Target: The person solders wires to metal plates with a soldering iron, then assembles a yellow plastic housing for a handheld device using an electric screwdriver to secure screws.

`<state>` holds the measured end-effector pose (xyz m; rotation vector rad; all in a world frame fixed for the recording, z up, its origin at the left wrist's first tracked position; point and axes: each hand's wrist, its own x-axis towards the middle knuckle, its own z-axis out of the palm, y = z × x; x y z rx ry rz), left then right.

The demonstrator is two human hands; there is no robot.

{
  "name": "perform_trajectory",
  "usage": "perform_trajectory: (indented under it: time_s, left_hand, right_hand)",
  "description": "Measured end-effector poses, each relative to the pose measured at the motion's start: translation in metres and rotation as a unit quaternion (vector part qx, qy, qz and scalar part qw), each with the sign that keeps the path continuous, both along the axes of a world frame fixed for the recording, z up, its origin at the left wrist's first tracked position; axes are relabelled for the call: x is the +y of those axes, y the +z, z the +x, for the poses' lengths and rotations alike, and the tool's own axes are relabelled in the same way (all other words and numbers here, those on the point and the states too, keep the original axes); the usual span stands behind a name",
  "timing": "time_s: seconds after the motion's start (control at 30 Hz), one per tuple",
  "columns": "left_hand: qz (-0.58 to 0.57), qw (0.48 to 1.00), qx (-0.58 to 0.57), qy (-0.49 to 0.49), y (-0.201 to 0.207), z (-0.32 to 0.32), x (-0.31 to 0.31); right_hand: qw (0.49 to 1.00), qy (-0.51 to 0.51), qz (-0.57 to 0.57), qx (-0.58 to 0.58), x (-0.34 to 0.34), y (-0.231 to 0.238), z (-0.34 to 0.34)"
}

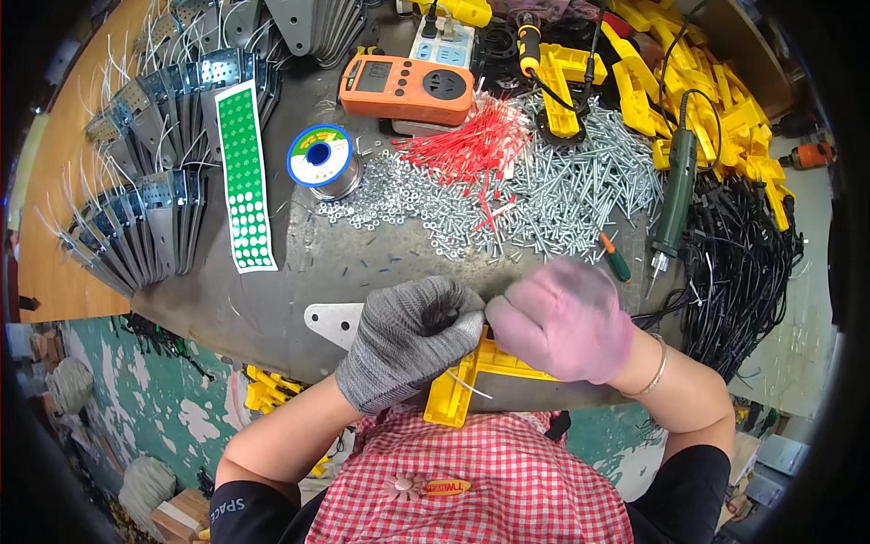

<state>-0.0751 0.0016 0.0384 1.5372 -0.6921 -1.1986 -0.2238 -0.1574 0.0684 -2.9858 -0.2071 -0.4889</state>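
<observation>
Head camera view: the grey-gloved left hand and pink-gloved right hand are curled closed, fingertips nearly meeting at centre; whether anything is pinched cannot be told. Just below them, at lower centre, a yellow plastic bracket is partly covered by the right hand; its long visible arm is slanted toward lower left, nearer the left hand, and crossed by a white cord.
</observation>
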Motion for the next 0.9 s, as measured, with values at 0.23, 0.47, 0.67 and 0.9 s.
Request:
perform_trajectory:
  time_s: [0.23,0.47,0.67,0.9]
  left_hand:
    - [-0.138,0.903,-0.407,-0.025,-0.004,-0.013,0.001]
    - [-0.03,0.995,-0.09,0.02,-0.005,-0.008,0.006]
    - [-0.045,0.991,-0.124,0.031,-0.009,-0.01,0.007]
    - [-0.063,0.993,-0.101,0.024,-0.009,-0.005,0.003]
  right_hand:
    - [0.756,-0.018,0.616,0.221,-0.021,-0.022,0.004]
    - [0.705,-0.192,0.642,0.231,-0.015,0.011,0.002]
    - [0.813,-0.161,0.536,0.161,-0.007,0.005,0.001]
    - [0.994,-0.037,0.047,-0.089,0.001,-0.013,0.002]
